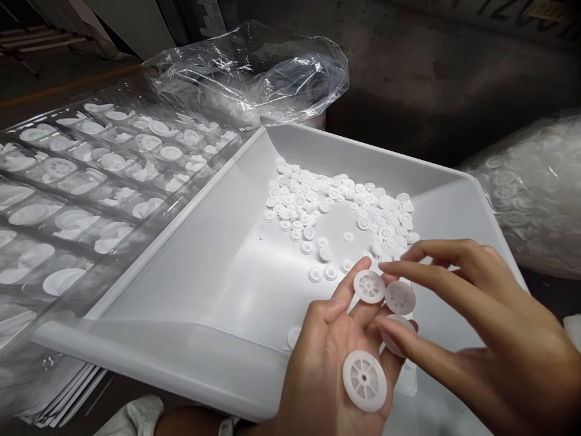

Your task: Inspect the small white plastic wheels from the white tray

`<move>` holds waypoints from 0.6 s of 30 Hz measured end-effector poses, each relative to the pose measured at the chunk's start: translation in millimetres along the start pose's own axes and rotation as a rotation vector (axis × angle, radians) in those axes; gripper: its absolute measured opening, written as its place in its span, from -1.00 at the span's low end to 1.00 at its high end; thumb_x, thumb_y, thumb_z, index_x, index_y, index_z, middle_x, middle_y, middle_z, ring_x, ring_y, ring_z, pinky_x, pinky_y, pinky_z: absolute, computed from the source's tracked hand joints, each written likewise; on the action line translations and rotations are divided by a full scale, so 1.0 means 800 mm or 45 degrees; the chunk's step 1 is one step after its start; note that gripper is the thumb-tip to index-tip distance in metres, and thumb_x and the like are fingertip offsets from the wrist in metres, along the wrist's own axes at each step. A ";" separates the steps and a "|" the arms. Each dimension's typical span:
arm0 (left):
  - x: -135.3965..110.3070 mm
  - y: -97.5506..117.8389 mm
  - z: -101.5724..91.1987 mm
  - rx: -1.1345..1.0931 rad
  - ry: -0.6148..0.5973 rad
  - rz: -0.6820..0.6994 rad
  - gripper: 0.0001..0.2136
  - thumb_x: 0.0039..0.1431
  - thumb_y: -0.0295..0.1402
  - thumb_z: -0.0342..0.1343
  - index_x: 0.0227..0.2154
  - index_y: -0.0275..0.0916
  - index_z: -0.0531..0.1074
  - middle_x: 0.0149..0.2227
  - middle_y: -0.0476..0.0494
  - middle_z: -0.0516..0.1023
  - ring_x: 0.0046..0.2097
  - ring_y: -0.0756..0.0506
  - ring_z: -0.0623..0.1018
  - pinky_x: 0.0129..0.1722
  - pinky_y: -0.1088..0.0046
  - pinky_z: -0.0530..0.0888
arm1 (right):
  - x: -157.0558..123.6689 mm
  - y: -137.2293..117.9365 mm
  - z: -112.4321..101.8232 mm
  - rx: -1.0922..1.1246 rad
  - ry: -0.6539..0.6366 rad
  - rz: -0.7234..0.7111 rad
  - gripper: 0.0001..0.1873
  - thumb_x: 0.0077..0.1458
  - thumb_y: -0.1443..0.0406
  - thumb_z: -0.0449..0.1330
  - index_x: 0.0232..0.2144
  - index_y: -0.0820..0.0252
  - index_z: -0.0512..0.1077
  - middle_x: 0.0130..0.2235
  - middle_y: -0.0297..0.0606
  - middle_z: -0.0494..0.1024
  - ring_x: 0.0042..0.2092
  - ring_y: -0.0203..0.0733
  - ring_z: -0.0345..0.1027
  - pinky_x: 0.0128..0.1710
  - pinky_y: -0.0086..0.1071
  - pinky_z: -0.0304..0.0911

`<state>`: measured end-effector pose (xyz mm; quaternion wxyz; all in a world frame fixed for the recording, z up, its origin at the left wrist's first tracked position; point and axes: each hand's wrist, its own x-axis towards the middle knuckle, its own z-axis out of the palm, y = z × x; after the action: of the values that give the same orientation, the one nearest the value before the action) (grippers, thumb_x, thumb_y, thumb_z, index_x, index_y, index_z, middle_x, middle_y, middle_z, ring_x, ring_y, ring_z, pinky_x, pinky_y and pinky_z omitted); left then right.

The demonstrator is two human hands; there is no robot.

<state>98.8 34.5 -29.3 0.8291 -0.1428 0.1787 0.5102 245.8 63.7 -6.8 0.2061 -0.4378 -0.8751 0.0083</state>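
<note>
My left hand (333, 363), palm up with fingers slightly curled, carries several small white plastic wheels. One spoked wheel (364, 380) with a centre hole rests on the palm, and another wheel (369, 286) lies at the fingertips. Beside it is a third wheel (400, 297). My right hand (481, 315) reaches over from the right with thumb and fingers apart. Its thumb touches a tilted wheel whose face is partly hidden, while the forefinger tip is close to the upper wheels. Below both hands, many smaller white wheels (299, 200) lie loose in a white plastic tray (181, 290).
Left of the tray, a clear compartmented blister tray (97, 242) holds white parts in its pockets. A clear plastic bag (254, 79) stands behind. Another bag (540, 194) full of white wheels is at the right. Stacked sheets (68, 393) lie at lower left.
</note>
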 end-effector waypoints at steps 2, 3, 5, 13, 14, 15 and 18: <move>0.002 -0.002 0.003 0.008 -0.015 0.012 -0.48 0.20 -0.27 -0.07 0.22 -0.24 0.18 -0.03 -0.25 0.51 0.11 -0.17 0.47 0.12 0.31 0.34 | 0.004 -0.002 0.005 0.090 -0.059 0.056 -0.71 0.22 0.16 0.16 -0.02 0.04 0.39 -0.04 -0.19 0.33 -0.03 -0.09 0.26 -0.21 -0.31 0.37; 0.003 -0.002 0.004 0.008 -0.022 0.017 -0.50 0.19 -0.29 -0.06 0.21 -0.24 0.22 -0.02 -0.24 0.51 0.14 -0.18 0.44 0.16 0.31 0.31 | 0.005 -0.003 0.007 0.162 -0.084 0.102 -0.74 0.23 0.19 0.15 -0.03 0.03 0.39 -0.05 -0.21 0.34 -0.02 -0.12 0.26 -0.20 -0.33 0.38; 0.003 -0.002 0.007 0.018 -0.018 0.033 -0.53 0.19 -0.32 -0.05 0.17 -0.24 0.27 0.01 -0.23 0.50 0.21 -0.18 0.37 0.22 0.28 0.25 | 0.006 -0.004 0.006 0.311 -0.107 0.197 -0.79 0.23 0.24 0.15 -0.07 0.01 0.41 -0.06 -0.25 0.36 -0.03 -0.17 0.27 -0.19 -0.40 0.39; -0.004 -0.001 0.003 0.077 0.037 0.044 -0.55 0.20 -0.27 -0.07 0.14 -0.22 0.34 0.14 -0.26 0.46 0.23 -0.21 0.38 0.32 0.14 0.05 | 0.006 0.040 -0.015 1.356 0.116 0.533 -0.79 0.15 0.32 0.13 -0.14 0.00 0.31 -0.10 -0.27 0.40 -0.27 -0.26 0.38 -0.37 -0.47 0.38; -0.004 -0.001 0.002 0.081 0.024 0.047 -0.55 0.20 -0.27 -0.07 0.14 -0.22 0.34 0.15 -0.26 0.46 0.23 -0.20 0.38 0.32 0.15 0.06 | 0.007 0.043 -0.017 1.451 0.076 0.540 -0.84 0.15 0.32 0.11 -0.19 0.02 0.29 -0.16 -0.27 0.40 -0.31 -0.28 0.36 -0.41 -0.47 0.37; -0.004 -0.001 0.001 0.082 0.015 0.054 -0.54 0.20 -0.27 -0.07 0.15 -0.22 0.33 0.15 -0.26 0.45 0.23 -0.19 0.38 0.32 0.17 0.07 | 0.008 0.044 -0.018 1.468 0.044 0.509 -0.89 0.15 0.31 0.11 -0.23 0.03 0.29 -0.24 -0.29 0.38 -0.37 -0.30 0.32 -0.46 -0.48 0.33; -0.003 0.001 -0.001 0.080 -0.006 0.063 -0.55 0.21 -0.27 -0.08 0.16 -0.20 0.32 0.16 -0.21 0.45 0.24 -0.18 0.37 0.31 0.20 0.10 | 0.005 0.026 -0.020 1.062 -0.004 0.324 -0.96 0.19 0.27 0.16 -0.30 0.06 0.34 -0.49 -0.39 0.25 -0.50 -0.33 0.20 -0.59 -0.50 0.21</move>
<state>96.7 32.5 -28.9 0.8206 -0.1111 0.1962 0.5251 265.1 76.7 5.3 0.3615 -0.4213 -0.7362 0.3871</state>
